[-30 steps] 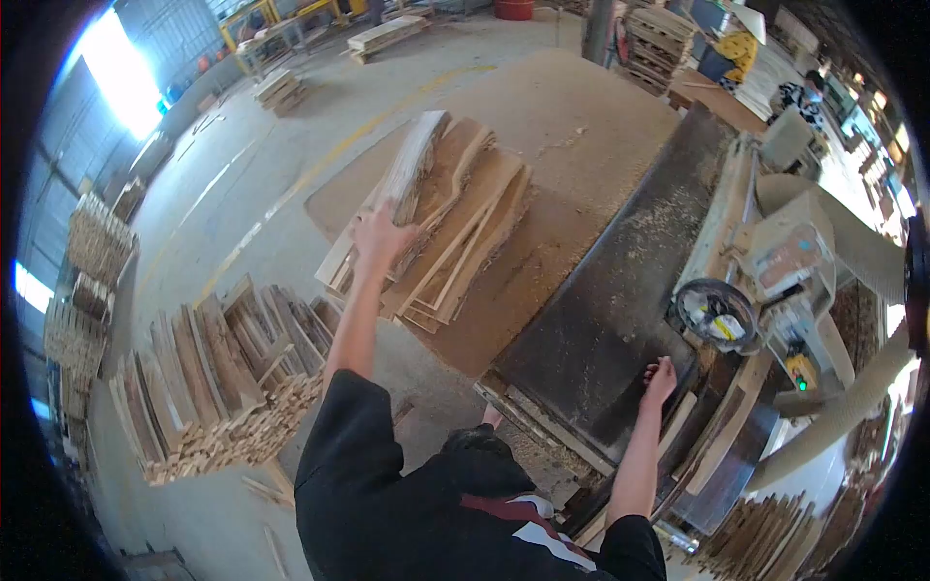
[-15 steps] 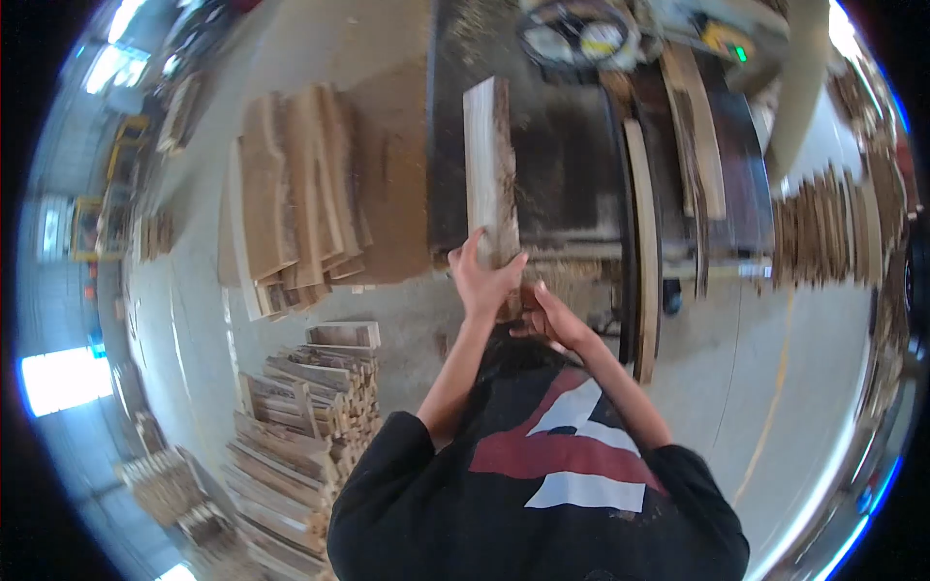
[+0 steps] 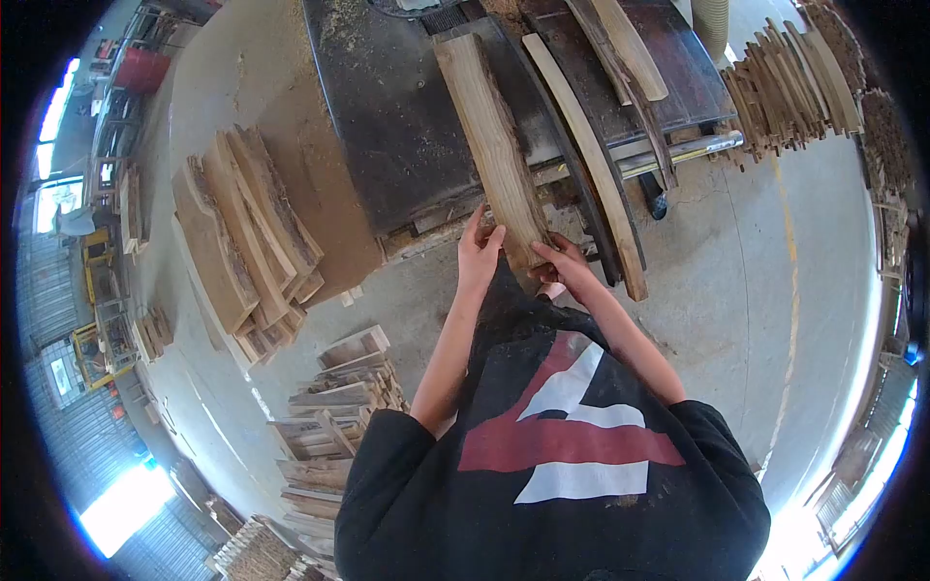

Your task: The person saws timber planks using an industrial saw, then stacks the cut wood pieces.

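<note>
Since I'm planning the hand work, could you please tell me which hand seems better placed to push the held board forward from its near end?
Probably the right hand: it holds the board close to its near end, whereas the left hand sits against the board's left edge.

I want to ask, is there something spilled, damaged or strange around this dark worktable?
Sawdust lies scattered on the dark worktable, like an uncleaned spill. The pale strip sticks out past the worktable's near edge, so it looks a little out of place. The held board has one rough edge, but no clear damage shows.
</note>
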Demonstrator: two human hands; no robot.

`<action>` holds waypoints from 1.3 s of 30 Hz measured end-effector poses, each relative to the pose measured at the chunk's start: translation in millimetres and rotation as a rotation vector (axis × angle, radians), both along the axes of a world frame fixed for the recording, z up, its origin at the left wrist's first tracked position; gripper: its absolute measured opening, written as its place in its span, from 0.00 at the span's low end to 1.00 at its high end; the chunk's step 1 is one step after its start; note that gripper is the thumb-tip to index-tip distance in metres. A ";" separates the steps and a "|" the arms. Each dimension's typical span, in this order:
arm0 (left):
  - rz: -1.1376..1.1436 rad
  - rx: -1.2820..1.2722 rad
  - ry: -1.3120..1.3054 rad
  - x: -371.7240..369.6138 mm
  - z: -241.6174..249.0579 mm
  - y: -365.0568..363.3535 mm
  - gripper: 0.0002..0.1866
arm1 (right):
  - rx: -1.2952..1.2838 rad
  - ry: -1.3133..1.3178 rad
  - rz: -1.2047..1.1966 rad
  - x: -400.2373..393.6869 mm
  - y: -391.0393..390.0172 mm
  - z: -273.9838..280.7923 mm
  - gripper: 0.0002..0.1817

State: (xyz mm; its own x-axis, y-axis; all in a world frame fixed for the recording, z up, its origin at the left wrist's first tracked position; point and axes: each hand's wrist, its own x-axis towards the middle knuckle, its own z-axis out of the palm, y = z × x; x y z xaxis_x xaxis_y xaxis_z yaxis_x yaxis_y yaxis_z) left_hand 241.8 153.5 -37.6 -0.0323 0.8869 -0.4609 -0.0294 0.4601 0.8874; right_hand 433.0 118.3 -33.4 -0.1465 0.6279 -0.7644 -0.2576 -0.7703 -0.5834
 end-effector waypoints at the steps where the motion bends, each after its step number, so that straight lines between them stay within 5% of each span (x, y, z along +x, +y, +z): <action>1: 0.000 0.002 -0.002 -0.4 -1.8 0.1 0.34 | 0.002 -0.002 0.000 0.1 -0.5 -1.6 0.32; 9: -0.143 0.101 0.081 6.0 5.9 5.4 0.45 | 0.117 -0.151 0.113 0.1 -0.1 -21.0 0.37; 15: -0.101 -0.092 0.198 12.8 -0.4 19.8 0.33 | 0.135 -0.116 0.150 0.3 3.5 -8.1 0.33; 20: -0.087 -0.104 0.179 14.3 -2.6 23.0 0.31 | 0.139 -0.091 0.183 6.4 7.9 -3.5 0.33; 25: -0.134 -0.071 0.183 15.0 -16.1 17.3 0.35 | 0.318 -0.413 0.229 2.1 1.0 -6.5 0.31; 27: 0.122 -0.259 -0.287 15.5 -75.8 10.9 0.38 | 0.511 -0.522 0.351 -4.6 -3.5 41.9 0.28; 28: -0.132 -0.355 -1.016 10.6 -66.5 13.4 0.37 | 0.701 -0.627 0.469 -8.3 -8.8 74.9 0.26; 29: -0.408 -0.426 -1.738 5.4 -43.0 15.7 0.36 | 0.725 -0.450 0.528 -11.7 -16.6 99.5 0.21; 31: -0.191 -0.435 -2.342 28.2 8.8 -1.7 0.29 | 1.079 -0.087 0.604 -25.0 -20.8 135.8 0.17; 36: -0.080 -0.363 -2.219 23.8 26.3 -3.7 0.20 | 1.306 -0.112 0.720 -38.7 -13.0 164.8 0.13; 39: -0.074 -0.362 -2.198 13.0 21.2 -8.5 0.19 | 1.181 -0.252 0.774 -27.3 -4.9 166.0 0.12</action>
